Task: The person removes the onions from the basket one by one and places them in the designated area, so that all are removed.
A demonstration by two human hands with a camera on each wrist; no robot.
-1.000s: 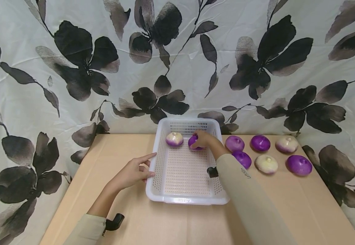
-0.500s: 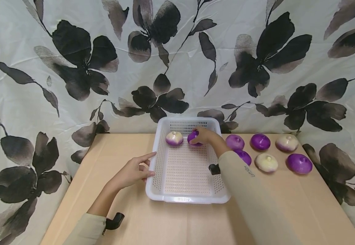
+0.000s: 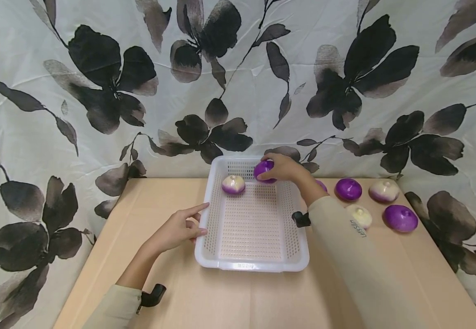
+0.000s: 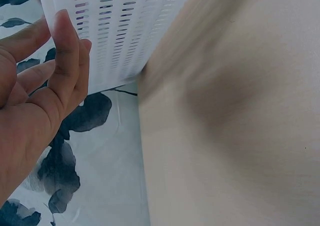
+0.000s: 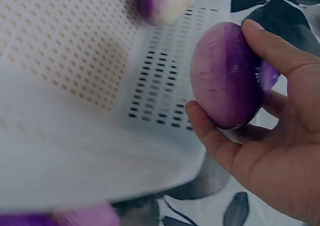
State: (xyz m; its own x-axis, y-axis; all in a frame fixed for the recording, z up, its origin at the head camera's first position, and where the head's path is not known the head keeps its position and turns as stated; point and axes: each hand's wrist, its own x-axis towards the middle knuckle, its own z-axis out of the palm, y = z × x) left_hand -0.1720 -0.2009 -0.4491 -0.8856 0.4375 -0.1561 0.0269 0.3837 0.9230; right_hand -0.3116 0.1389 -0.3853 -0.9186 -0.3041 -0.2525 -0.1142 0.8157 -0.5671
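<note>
In the head view my right hand point(image 3: 283, 168) holds a purple onion point(image 3: 264, 172) over the far right of a white perforated basket point(image 3: 251, 265). Thumb and fingertips grip that onion point(image 5: 227, 76) from opposite sides in the right wrist view. A white-and-purple onion point(image 3: 233, 184) sits at the basket's far left. Against the basket's left side is my left hand point(image 3: 179, 232), its upper fingertips on the rim. In the left wrist view, fingers point(image 4: 70, 61) of this hand lie beneath the rim, against the basket's outer wall point(image 4: 115, 41).
Right of the basket, several onions lie on the light wooden table point(image 3: 151, 292), among them a purple one point(image 3: 348, 189), a white one point(image 3: 383, 191) and another purple one point(image 3: 401, 218). The right sleeve point(image 3: 345, 242) partly covers others. A floral curtain point(image 3: 258, 87) hangs behind.
The right hand has carried the purple onion up and toward the far end of the basket. My left hand and the white-and-purple onion keep their places.
</note>
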